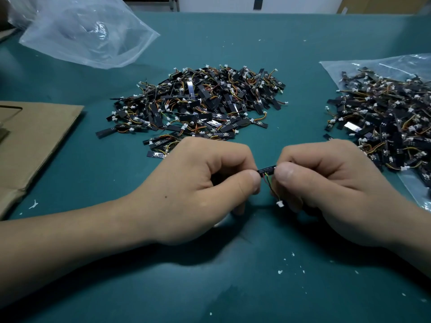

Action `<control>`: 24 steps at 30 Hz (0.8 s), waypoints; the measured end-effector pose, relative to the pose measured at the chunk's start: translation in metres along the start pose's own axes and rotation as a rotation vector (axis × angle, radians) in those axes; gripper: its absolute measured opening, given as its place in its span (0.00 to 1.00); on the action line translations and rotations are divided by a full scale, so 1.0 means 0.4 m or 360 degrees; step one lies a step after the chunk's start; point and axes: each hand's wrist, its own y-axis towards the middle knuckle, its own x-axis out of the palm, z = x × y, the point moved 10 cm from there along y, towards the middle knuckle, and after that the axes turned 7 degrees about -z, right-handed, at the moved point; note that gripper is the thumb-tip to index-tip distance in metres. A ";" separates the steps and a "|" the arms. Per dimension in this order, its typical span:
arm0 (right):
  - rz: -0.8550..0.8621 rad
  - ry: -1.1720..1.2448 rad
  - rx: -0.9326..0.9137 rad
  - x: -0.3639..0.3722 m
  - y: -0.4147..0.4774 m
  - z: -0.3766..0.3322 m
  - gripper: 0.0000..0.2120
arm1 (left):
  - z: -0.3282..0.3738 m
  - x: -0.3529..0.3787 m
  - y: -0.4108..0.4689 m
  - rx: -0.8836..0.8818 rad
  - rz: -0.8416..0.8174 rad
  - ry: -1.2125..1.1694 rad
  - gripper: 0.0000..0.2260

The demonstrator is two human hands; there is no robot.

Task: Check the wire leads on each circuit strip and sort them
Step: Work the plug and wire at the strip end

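A small black circuit strip (266,170) is held between both hands just above the green mat. My left hand (200,190) pinches its left end between thumb and forefinger. My right hand (326,185) pinches its right end the same way. Red, yellow and black wire leads (269,185) hang down from the strip to a white connector (279,203). Beyond my hands lies a large pile of circuit strips (200,106) in the middle of the mat. A second pile of strips (382,122) lies on a clear plastic bag at the right.
A crumpled clear plastic bag (86,31) lies at the back left. Flat brown cardboard (35,141) covers the left edge of the green mat (233,287). Small white flecks are scattered over the mat near me.
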 end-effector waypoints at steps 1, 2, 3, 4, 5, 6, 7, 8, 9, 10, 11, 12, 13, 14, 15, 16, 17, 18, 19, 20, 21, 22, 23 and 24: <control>0.0000 0.0009 0.0000 -0.001 0.001 0.002 0.14 | -0.001 0.002 0.000 -0.0001 -0.0020 0.0006 0.10; -0.0003 0.0013 -0.0001 -0.001 0.001 0.003 0.13 | -0.001 0.005 -0.001 -0.0002 -0.0036 0.0014 0.10; -0.0003 0.0005 -0.0007 0.000 0.001 0.002 0.12 | -0.001 0.007 -0.001 -0.0002 -0.0047 0.0021 0.10; -0.0001 -0.0005 -0.0013 0.000 0.001 0.001 0.11 | 0.000 0.008 -0.001 -0.0001 -0.0053 0.0022 0.10; 0.0009 0.0002 -0.0017 -0.001 -0.001 0.001 0.11 | 0.001 0.009 -0.001 0.0001 -0.0055 0.0015 0.10; 0.0029 0.0028 -0.0021 -0.004 -0.003 0.000 0.11 | 0.002 0.009 0.000 0.0007 -0.0057 0.0005 0.11; 0.0052 0.0062 -0.0026 -0.009 -0.005 -0.001 0.11 | 0.004 0.010 0.002 0.0012 -0.0063 -0.0002 0.12; 0.0062 0.0092 -0.0033 -0.012 -0.006 -0.002 0.11 | 0.004 0.011 0.004 0.0010 -0.0076 0.0005 0.13; 0.0056 0.0107 -0.0037 -0.011 -0.005 -0.003 0.11 | 0.003 0.013 0.005 0.0004 -0.0095 0.0031 0.14; 0.0035 0.0100 -0.0037 -0.008 -0.003 -0.005 0.11 | 0.002 0.015 0.006 0.0000 -0.0116 0.0063 0.15; 0.0004 0.0076 -0.0027 -0.004 -0.001 -0.004 0.11 | 0.001 0.018 0.006 -0.0002 -0.0133 0.0082 0.15; -0.0031 0.0044 -0.0006 0.002 0.002 -0.001 0.11 | 0.000 0.020 0.006 -0.0004 -0.0139 0.0079 0.16; -0.0059 0.0008 0.0015 0.007 0.003 0.003 0.11 | -0.001 0.020 0.005 -0.0006 -0.0133 0.0066 0.16; -0.0076 -0.0024 0.0029 0.010 0.005 0.006 0.11 | -0.001 0.018 0.004 -0.0007 -0.0119 0.0060 0.17; -0.0082 -0.0043 0.0038 0.011 0.005 0.007 0.11 | -0.001 0.017 0.003 -0.0011 -0.0104 0.0065 0.17; -0.0084 -0.0051 0.0043 0.012 0.004 0.008 0.11 | -0.001 0.015 0.004 -0.0018 -0.0092 0.0075 0.18; -0.0088 -0.0060 0.0041 0.014 0.004 0.006 0.11 | -0.002 0.014 0.005 -0.0029 -0.0085 0.0086 0.18; -0.0094 -0.0075 0.0037 0.016 0.003 0.004 0.11 | -0.004 0.014 0.006 -0.0043 -0.0086 0.0096 0.18; -0.0096 -0.0102 0.0032 0.017 0.004 0.003 0.10 | -0.006 0.014 0.007 -0.0054 -0.0093 0.0107 0.17; -0.0093 -0.0139 0.0028 0.016 0.005 0.002 0.10 | -0.007 0.015 0.008 -0.0061 -0.0100 0.0121 0.17; -0.0086 -0.0185 0.0028 0.014 0.006 0.002 0.10 | -0.006 0.016 0.010 -0.0065 -0.0103 0.0138 0.17; -0.0084 -0.0233 0.0031 0.014 0.007 0.001 0.10 | -0.006 0.016 0.011 -0.0067 -0.0103 0.0157 0.16; -0.0089 -0.0270 0.0033 0.014 0.007 0.000 0.10 | -0.005 0.017 0.012 -0.0069 -0.0107 0.0173 0.16; -0.0098 -0.0280 0.0033 0.016 0.007 -0.001 0.10 | -0.005 0.019 0.013 -0.0070 -0.0113 0.0177 0.17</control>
